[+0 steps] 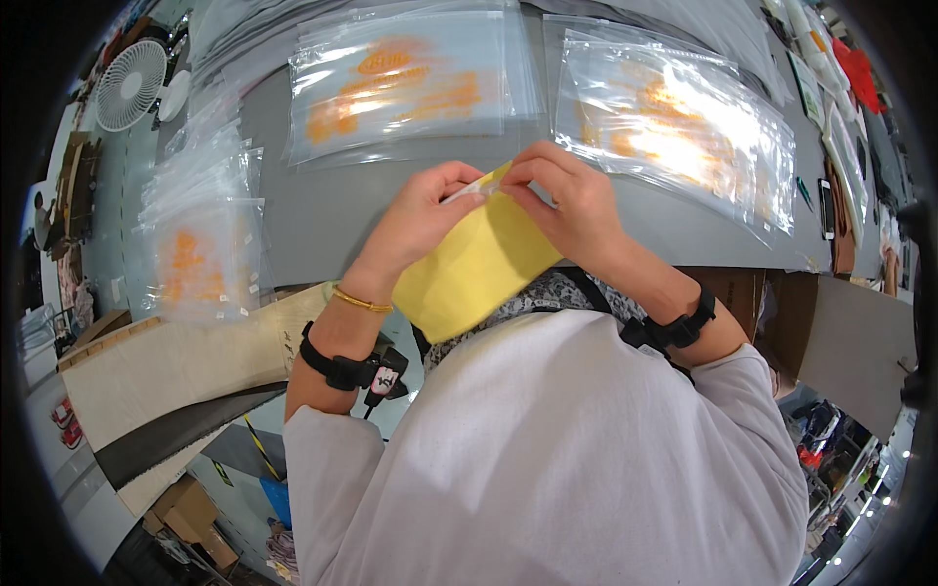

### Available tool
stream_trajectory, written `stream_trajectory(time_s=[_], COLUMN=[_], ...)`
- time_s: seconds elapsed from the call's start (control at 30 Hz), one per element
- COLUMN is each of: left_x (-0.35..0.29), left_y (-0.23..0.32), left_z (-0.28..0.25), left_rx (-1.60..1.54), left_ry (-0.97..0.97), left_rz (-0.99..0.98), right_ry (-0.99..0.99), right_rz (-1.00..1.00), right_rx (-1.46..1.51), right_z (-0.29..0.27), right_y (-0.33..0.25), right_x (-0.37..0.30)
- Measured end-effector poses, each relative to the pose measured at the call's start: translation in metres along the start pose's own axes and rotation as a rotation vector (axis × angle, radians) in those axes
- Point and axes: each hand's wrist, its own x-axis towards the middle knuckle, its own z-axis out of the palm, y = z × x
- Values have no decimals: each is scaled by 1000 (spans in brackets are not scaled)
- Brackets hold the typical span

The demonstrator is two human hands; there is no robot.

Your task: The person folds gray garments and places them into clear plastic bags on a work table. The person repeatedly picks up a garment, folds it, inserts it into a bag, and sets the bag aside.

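**Inspector:** Report the state of your grip.

**Me:** Both sides are closed. My left grip (422, 217) pinches the upper edge of a yellow piece (479, 269), thumb laid along it. My right grip (578, 203) pinches the same edge close by, thumb and fingers brought together. A small white strip (493, 188) shows between the two; whether it belongs to the yellow piece I cannot tell.

**Inspector:** Position of the yellow piece?

**Me:** It slants down from my grip toward my body, lower end past the near edge of the counter (318, 220). Its surface looks smooth; I cannot tell if it is cloth or some other sheet.

**Inspector:** Items around the grip?

**Me:** Beyond my left grip, clear bags with orange print (401, 93) lie flat, overlapping. Beyond and to the right of my right grip lies a second clear pile (674, 117), glaring under the light. Well to the left of my left grip, smaller clear bags (195, 264) overlap in a row, the nearest reaching the counter's edge. Far to the right of my right grip are a phone (827, 208) and a thin dark green item (803, 192).

**Inspector:** Anything worn?

**Me:** A gold bracelet (362, 301) behind my left grip, and a black strap on each forearm.
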Motion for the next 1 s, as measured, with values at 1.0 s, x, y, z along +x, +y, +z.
stream_trajectory(time_s=[1.0], left_x=[51], left_y=[-7], left_z=[-16], left_rx=[1220], left_ry=[353], left_rz=[677], right_ry=[-170], right_rz=[333], right_rx=[-252], right_z=[33], right_y=[75], right_x=[105])
